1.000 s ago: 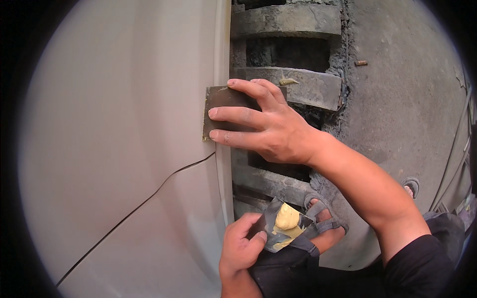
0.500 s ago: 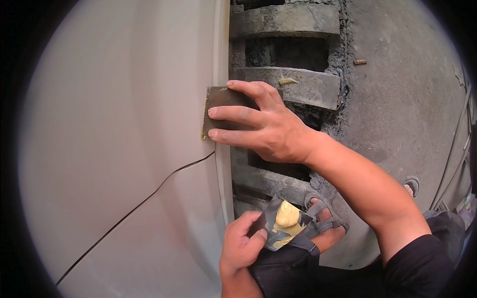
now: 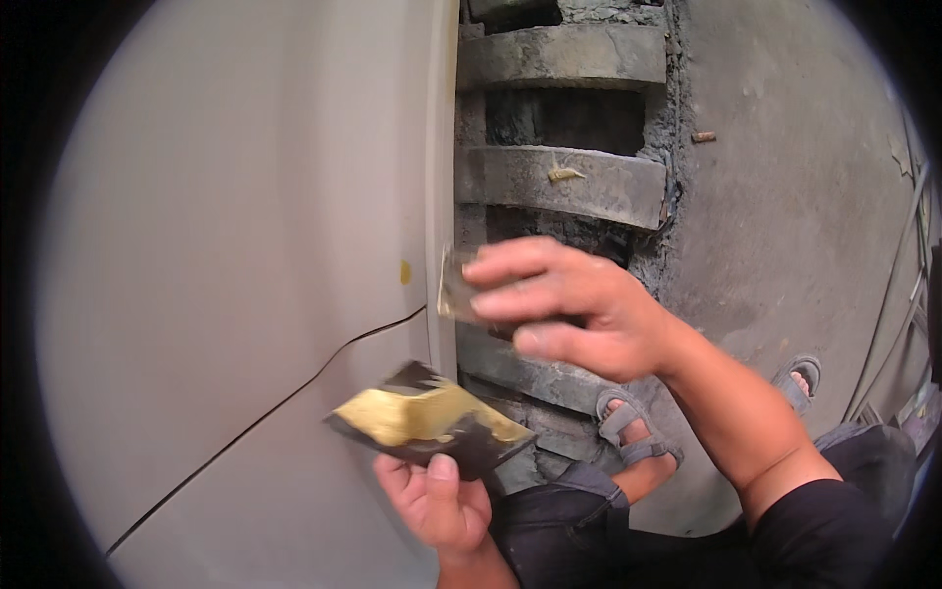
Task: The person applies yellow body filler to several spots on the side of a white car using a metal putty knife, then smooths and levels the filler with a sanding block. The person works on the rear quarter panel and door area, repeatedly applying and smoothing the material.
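Observation:
My left hand point(image 3: 444, 503) grips the near edge of a dark flat plate point(image 3: 473, 450), thumb on top. A thick smear of yellow putty point(image 3: 388, 414) covers much of that plate. My right hand point(image 3: 603, 304), slightly blurred, is closed on a thin dark putty spreader point(image 3: 457, 287), with its fingers along the upper face. The spreader is beside the edge of a large pale vehicle panel point(image 3: 216, 216), up and to the right of the plate. On the panel, near its edge and above a dark curved seam, is a small yellow putty spot point(image 3: 405, 272).
Right of the panel runs a trench crossed by concrete bars point(image 3: 559, 182), one bearing a yellow smear. Beyond it lies a concrete floor point(image 3: 775, 196) with a small brown stub point(image 3: 704, 136). My sandalled feet point(image 3: 633, 432) are at lower right, cables at far right.
My right hand has drawn the spreader off the panel, toward me and to the right, leaving the yellow spot visible. My left hand has shifted the putty plate leftward and up, over the panel.

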`<action>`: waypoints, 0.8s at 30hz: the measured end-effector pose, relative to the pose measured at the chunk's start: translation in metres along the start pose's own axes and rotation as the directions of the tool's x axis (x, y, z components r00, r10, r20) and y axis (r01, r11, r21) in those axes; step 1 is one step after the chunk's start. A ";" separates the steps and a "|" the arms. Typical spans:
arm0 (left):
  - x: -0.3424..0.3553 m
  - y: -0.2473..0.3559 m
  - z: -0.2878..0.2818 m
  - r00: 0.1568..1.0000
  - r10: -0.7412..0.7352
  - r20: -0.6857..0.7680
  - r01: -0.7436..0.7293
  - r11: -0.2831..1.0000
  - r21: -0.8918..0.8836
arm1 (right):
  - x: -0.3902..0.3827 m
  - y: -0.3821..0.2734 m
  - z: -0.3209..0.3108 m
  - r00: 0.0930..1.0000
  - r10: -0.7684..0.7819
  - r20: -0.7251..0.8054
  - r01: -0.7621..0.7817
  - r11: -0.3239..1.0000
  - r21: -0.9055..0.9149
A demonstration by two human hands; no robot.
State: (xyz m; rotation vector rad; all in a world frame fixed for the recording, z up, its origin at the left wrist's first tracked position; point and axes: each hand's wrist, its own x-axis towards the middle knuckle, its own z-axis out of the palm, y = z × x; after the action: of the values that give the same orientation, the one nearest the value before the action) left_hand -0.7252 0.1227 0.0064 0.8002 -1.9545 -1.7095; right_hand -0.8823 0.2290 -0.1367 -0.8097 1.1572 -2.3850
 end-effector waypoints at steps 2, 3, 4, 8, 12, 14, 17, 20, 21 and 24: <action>0.001 0.007 0.013 0.997 0.071 -0.036 -0.069 0.997 0.043 | -0.006 -0.014 0.001 0.996 -0.006 0.085 -0.018 0.960 0.279; 0.001 0.008 0.019 0.991 0.108 -0.075 -0.104 0.993 0.058 | -0.008 -0.019 0.006 0.984 -0.052 0.170 -0.016 0.926 0.378; 0.001 0.010 0.025 0.982 0.141 -0.125 -0.131 0.988 0.088 | -0.010 -0.021 0.007 0.968 -0.108 0.227 -0.014 0.879 0.477; 0.005 0.016 0.033 0.957 0.254 -0.136 -0.228 0.957 0.181 | -0.012 -0.015 0.001 0.968 -0.133 0.215 0.089 0.975 0.202; 0.006 0.017 0.031 0.883 0.442 -0.159 -0.398 0.884 0.247 | -0.004 0.000 -0.004 0.997 -0.057 0.047 0.073 0.852 -0.518; 0.004 0.017 0.029 0.898 0.417 -0.143 -0.375 0.892 0.251 | 0.005 0.007 0.008 0.989 -0.137 -0.058 0.055 0.697 -0.715; 0.004 0.017 0.023 0.908 0.395 -0.138 -0.351 0.899 0.262 | 0.016 0.016 0.024 0.975 -0.206 -0.082 0.055 0.583 -0.811; 0.005 0.015 0.018 0.911 0.380 -0.158 -0.335 0.908 0.253 | 0.023 0.024 0.029 0.968 -0.242 -0.064 0.072 0.515 -0.854; 0.005 0.014 0.017 0.911 0.379 -0.165 -0.333 0.909 0.250 | 0.025 0.027 0.032 0.958 -0.277 -0.073 0.082 0.508 -0.857; 0.005 0.013 0.015 0.911 0.372 -0.178 -0.321 0.911 0.258 | 0.024 0.031 0.041 0.953 -0.294 -0.074 0.092 0.512 -0.854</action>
State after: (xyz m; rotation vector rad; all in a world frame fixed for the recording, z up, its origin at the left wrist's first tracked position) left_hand -0.7404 0.1319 0.0166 0.6360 -2.0089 -1.1557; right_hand -0.8722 0.1737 -0.1330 -0.9968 2.5447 -1.9834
